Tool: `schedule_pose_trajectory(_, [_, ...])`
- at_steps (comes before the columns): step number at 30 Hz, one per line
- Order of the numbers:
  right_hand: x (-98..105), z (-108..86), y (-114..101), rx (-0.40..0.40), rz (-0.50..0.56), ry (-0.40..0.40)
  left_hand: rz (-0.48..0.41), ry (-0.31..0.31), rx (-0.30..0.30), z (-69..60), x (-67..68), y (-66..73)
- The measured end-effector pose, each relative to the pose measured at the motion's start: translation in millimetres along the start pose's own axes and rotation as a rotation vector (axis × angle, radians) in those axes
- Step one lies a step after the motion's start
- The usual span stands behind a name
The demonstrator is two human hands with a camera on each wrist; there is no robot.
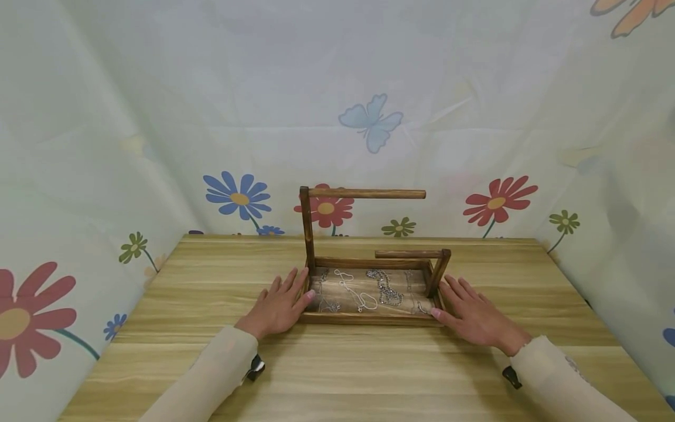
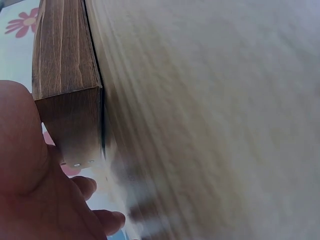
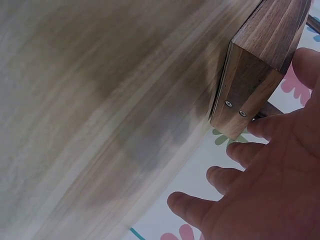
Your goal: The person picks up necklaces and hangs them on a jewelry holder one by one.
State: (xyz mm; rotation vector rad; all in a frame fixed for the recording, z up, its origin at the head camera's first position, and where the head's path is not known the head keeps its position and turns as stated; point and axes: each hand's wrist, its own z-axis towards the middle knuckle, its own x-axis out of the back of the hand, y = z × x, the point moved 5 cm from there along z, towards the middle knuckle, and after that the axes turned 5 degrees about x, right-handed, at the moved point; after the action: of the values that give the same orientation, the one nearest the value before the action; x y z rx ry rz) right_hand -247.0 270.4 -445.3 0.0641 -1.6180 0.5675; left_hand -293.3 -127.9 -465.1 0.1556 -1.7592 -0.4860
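Observation:
A brown wooden jewelry stand has a shallow tray at its base. On its left rises a tall post with a long bar; a shorter post on the right carries a lower bar. Several silver chains lie in the tray, among them a thick chain and a thin pale chain. My left hand rests at the tray's left end, fingers spread and thumb over the rim. At the right end, my right hand lies likewise, its thumb at the front corner. Both wrist views show extended fingers beside the wood.
The stand is on a light wood-grain table. Behind and beside the table hangs a pale cloth printed with flowers and a butterfly. Dark straps show under the sleeves.

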Motion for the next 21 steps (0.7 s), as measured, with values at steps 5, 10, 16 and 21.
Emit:
schedule_pose_trajectory(5, [0.9,-1.5,-0.7,0.016,0.015,0.011,-0.004,0.003,-0.007,-0.1,-1.8,-1.0])
schedule_pose_trajectory(10, [3.3,-3.0,-1.7,0.040,0.035,0.026,-0.012,-0.004,-0.006,-0.1,-3.1,-1.3])
schedule_pose_trajectory(16, [7.7,-4.9,-3.8,0.046,0.065,0.036,-0.013,-0.005,-0.001,-0.8,-3.1,-0.9])
schedule_pose_trajectory(21, [9.8,-9.1,-4.3,0.059,0.062,0.045,-0.013,-0.003,0.003,-0.7,-3.6,-1.3])
